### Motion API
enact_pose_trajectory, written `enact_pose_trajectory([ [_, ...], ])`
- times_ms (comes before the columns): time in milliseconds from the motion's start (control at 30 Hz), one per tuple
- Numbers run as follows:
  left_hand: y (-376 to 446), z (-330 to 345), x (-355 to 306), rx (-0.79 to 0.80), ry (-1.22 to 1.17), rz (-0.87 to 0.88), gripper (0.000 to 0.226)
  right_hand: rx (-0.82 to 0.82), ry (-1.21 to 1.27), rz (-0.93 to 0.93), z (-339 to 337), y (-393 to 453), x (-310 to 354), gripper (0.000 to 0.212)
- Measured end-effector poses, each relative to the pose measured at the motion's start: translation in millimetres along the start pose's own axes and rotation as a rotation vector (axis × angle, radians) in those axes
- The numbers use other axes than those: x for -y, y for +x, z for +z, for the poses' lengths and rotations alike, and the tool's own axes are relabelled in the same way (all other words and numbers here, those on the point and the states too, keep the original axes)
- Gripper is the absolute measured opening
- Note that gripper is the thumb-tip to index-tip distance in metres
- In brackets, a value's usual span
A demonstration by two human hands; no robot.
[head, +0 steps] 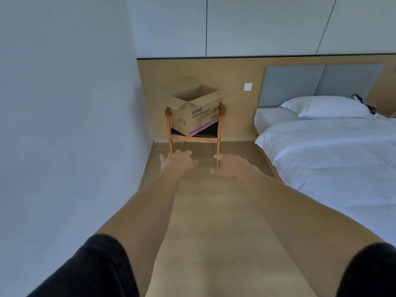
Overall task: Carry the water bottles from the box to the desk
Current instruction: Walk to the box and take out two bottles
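Observation:
A brown cardboard box (194,113) with its flaps open stands on a wooden chair (218,133) against the far wall. Its inside is hidden from here, and no water bottle shows. Both my arms stretch forward over the floor, short of the chair. My left hand (177,161) has its fingers spread and holds nothing. My right hand (232,165) is also empty, fingers relaxed. No desk is in view.
A bed (332,159) with white sheets and a pillow (327,107) fills the right side. A plain wall (64,125) runs along the left. A strip of wooden floor (210,211) leads between them to the chair.

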State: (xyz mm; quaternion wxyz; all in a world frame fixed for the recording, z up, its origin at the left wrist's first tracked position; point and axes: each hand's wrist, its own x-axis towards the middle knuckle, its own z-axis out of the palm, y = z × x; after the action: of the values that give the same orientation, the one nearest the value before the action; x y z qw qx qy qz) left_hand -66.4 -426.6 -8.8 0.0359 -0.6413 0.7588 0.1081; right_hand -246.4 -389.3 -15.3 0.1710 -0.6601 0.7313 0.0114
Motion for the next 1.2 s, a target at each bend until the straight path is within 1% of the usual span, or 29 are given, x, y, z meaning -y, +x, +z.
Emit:
enact_pose_trajectory([
  [200,98.3,-23.2,-33.5,-0.045,-0.013,-0.001,0.048,-0.036,0.005,-0.007,-49.3,99.1,-31.2,0.069],
  [400,183.2,-36.0,-48.1,-0.051,-0.018,-0.020,0.051,-0.022,-0.007,-0.027,-71.5,173.6,-50.4,0.067],
  [533,246.6,-36.8,-57.1,-0.062,-0.035,0.017,0.040,-0.044,0.003,-0.014,-82.3,224.4,-64.9,0.062],
  [667,317.5,-38.8,-67.7,-0.062,-0.086,0.055,0.047,-0.075,-0.005,-0.005,-96.4,288.5,-78.4,0.058],
  [733,357.3,-43.3,-68.3,-0.071,-0.104,0.090,0.044,-0.079,-0.006,0.012,-105.5,324.3,-81.4,0.058],
  [767,377.7,-47.1,-68.3,-0.060,-0.107,0.112,0.043,-0.082,-0.009,0.024,-110.6,343.5,-81.6,0.059],
  [833,419.7,-54.2,-66.5,-0.044,-0.031,0.154,0.039,-0.075,-0.015,0.047,-121.7,382.0,-79.4,0.062],
  [900,459.2,-60.9,-62.9,-0.038,0.026,0.161,0.034,-0.071,-0.007,0.055,-134.4,417.5,-74.8,0.064],
  [1000,516.9,-67.3,-60.7,-0.048,-0.037,0.159,0.031,-0.082,0.029,0.037,-150.6,464.8,-72.5,0.062],
  [1133,581.7,-65.7,-65.2,-0.030,-0.070,0.173,0.022,-0.056,0.043,0.051,-166.5,514.5,-81.9,0.061],
  [1167,596.9,-66.4,-68.4,-0.006,-0.087,0.177,0.024,-0.058,0.038,0.061,-169.2,526.8,-86.7,0.060],
  [1200,613.4,-66.1,-71.4,0.026,-0.117,0.171,0.032,-0.060,0.035,0.068,-171.9,539.1,-91.7,0.059],
])
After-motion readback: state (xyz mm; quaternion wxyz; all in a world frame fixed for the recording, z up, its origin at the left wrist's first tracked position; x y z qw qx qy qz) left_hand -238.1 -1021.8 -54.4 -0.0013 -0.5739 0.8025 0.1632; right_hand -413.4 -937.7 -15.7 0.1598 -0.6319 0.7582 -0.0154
